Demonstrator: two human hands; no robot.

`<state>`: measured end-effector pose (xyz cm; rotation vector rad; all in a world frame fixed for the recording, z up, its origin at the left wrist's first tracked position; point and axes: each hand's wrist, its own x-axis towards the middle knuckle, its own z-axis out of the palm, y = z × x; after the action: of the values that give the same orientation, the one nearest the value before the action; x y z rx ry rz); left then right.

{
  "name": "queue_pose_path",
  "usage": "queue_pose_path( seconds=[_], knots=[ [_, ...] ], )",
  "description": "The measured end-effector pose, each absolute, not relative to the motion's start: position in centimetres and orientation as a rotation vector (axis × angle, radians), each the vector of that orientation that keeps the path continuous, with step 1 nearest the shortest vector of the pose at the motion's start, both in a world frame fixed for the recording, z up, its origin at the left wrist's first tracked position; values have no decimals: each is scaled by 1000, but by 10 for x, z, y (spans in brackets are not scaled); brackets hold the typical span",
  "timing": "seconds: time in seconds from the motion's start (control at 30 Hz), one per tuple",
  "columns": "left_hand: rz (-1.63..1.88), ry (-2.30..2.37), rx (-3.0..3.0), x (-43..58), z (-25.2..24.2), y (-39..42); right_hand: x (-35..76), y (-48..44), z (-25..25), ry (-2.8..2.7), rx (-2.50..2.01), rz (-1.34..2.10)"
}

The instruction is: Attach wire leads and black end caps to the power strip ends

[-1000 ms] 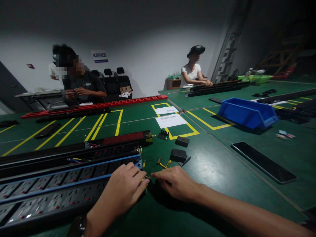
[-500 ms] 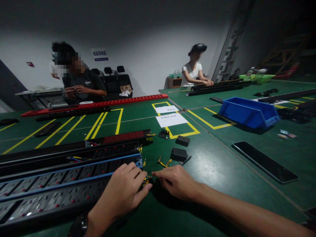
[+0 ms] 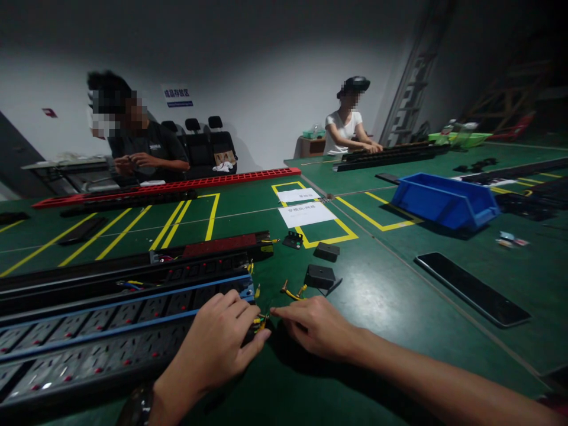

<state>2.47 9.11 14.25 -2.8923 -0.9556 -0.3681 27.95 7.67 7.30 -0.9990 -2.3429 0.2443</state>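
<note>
My left hand is curled at the end of the nearest black power strip, which has a row of sockets and small red parts. Yellow-green wires poke out between its thumb and fingers. My right hand faces it from the right, fingers bent together, the index fingertip at the wire ends. Whether something small sits in that pinch is hidden. Just beyond lie short yellow wires with metal lugs. A blue-edged power strip lies parallel behind the nearest one.
Black end caps and a small black bracket lie ahead. To the right are a phone and a blue bin. Paper labels and a long red rail are farther back. Two people work across the table.
The view has shifted slightly. Both hands stay almost in place at the wire ends, with only a tiny movement of the fingers.
</note>
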Motion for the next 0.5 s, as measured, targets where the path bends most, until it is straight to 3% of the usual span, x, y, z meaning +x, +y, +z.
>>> queue_pose_path(
  seconds=[0.5],
  knots=[
    [-412, -930, -2901, 26, 140, 90, 280, 78, 71, -2342, -998, 261]
  ],
)
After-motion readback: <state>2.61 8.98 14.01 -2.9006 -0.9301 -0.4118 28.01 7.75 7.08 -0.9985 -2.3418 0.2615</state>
